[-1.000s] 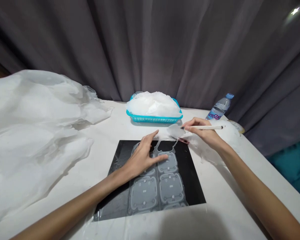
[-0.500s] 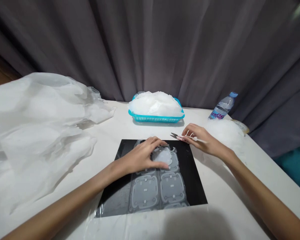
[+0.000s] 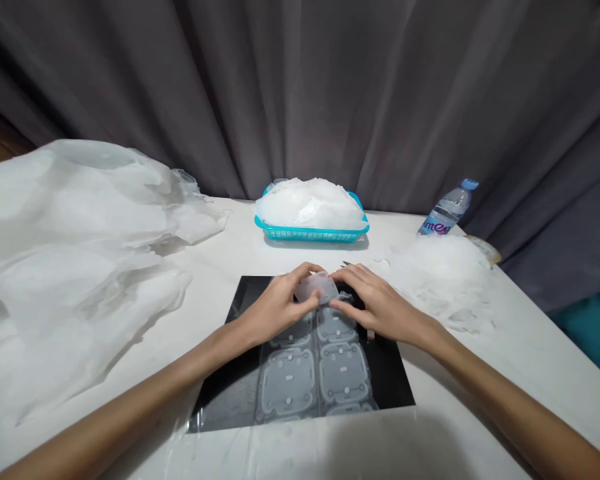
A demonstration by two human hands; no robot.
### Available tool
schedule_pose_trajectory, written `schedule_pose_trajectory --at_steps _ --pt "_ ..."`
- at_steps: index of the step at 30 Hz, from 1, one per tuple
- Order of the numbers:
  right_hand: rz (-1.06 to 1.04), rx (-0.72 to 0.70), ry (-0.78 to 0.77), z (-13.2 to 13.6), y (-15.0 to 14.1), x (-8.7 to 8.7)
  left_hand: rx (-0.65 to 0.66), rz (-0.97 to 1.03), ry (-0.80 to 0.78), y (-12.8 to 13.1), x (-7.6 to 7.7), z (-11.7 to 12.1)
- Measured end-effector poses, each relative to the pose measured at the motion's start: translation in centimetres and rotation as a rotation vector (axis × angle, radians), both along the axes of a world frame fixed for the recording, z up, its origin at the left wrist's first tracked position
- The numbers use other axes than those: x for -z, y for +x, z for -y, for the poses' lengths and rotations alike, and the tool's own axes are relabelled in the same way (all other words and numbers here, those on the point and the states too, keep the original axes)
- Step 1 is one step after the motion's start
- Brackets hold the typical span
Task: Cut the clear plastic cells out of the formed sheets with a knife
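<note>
A small translucent rounded plastic piece [image 3: 307, 287] is raised above a clear moulded sheet [image 3: 289, 380] with several rounded-square sections. My left hand [image 3: 280, 300] pinches the piece between thumb and fingers. From the other side, my right hand [image 3: 380, 300] closes thumb and fingertips at its right edge. Dark tips of a pair of snips [image 3: 347, 264] show just beyond my right fingers. A small pale end shows below that palm; whether the hand still grips the snips is hidden. The sheet lies over a black board [image 3: 393, 380] on the white table.
A turquoise basket [image 3: 310, 235] heaped with white translucent pieces stands at the back. Large white filmy sheets [image 3: 75, 220] cover the left side. At right are a pile of clear scraps [image 3: 445, 273], a water bottle [image 3: 445, 210] and a roll of tape [image 3: 485, 250]. A grey curtain hangs behind.
My right hand has moved left and towards me, from beside the board to the piece. My left hand has lifted the piece and tilted it up. The snips are now mostly hidden.
</note>
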State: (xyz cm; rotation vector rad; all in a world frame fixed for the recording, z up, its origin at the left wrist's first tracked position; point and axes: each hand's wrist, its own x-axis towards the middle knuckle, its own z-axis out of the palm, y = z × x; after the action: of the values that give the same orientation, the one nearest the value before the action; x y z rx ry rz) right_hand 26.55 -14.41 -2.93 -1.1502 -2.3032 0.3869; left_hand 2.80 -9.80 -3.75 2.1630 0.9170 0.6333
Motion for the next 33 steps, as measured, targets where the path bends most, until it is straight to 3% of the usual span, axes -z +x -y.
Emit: schedule_pose_trajectory --at_steps 5,10,21,28,30,33 --pt "-0.274 0.030 -0.119 -0.3 -0.7 1.1 -0.032 0.135 -0.129 0.1 -0.7 -0.4" --pt "-0.280 -0.023 -0.228 -0.3 0.2 0.4 -0.015 0.211 -0.276 0.2 -1.0 -0.6" --pt "-0.192 -0.013 -0.137 -0.1 -0.2 0.8 -0.039 0.253 -0.312 0.1 -0.5 -1.1" --pt "-0.087 -0.042 0.007 0.2 -0.7 1.3 0.008 0.141 -0.244 0.2 -0.8 -0.4" --pt "-0.012 -0.049 0.067 0.3 -0.9 1.4 -0.063 0.175 -0.255 0.1 -0.5 -0.9" --pt "0.100 -0.043 0.177 0.6 -1.1 1.8 -0.342 0.360 -0.284 -0.9 0.1 -2.9"
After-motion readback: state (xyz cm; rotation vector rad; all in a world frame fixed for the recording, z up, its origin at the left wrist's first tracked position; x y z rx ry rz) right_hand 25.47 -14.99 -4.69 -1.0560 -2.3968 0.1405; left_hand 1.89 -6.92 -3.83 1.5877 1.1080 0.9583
